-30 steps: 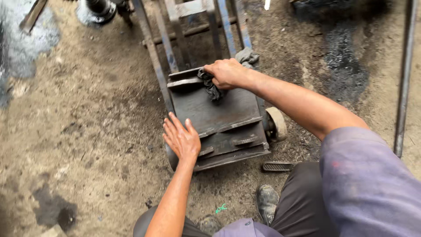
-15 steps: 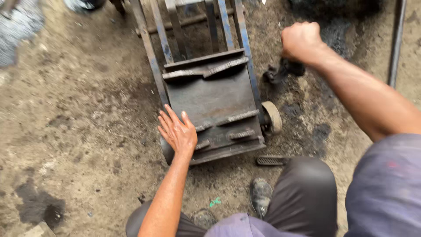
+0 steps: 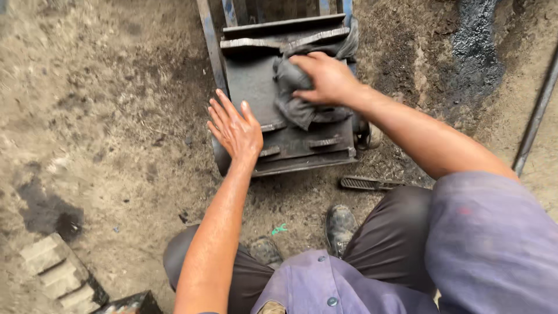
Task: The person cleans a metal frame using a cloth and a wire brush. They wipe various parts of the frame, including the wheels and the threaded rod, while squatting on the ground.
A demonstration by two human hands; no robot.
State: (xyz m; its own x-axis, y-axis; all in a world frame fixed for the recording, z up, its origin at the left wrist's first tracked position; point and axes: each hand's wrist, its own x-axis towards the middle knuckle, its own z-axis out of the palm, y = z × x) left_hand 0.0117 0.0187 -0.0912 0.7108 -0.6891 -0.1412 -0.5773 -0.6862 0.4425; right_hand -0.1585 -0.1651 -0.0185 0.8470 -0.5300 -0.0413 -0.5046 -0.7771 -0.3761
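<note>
The right hand [image 3: 326,77] is down on a dark grey rag [image 3: 296,99], fingers [image 3: 302,58] curled over the bunched cloth and pressing it onto the steel plate [image 3: 256,81] of a small hand cart [image 3: 285,154] lying on the dirt floor [image 3: 104,116]. The rag sits on the far right part of the plate, just near of the raised bar [image 3: 250,43] across its far edge.

The left hand [image 3: 235,129] lies flat at the plate's left edge, fingers spread and open, holding nothing, only bracing.

That rag looks soft, limp and probably greasy; it should crumple to any shape and weigh next to nothing, so a loose fistful anywhere takes it. The cart is the opposite by the look of it: rigid, heavy plate steel with hard edges and welded ribs [image 3: 325,141]. It would be best taken by the blue frame rails [image 3: 208,40] at the far end, not by the plate edge.

A wheel [image 3: 372,135] shows on the right, and a flat black file [image 3: 366,184] lies on the floor near it, beside the person's shoes [image 3: 340,224].
</note>
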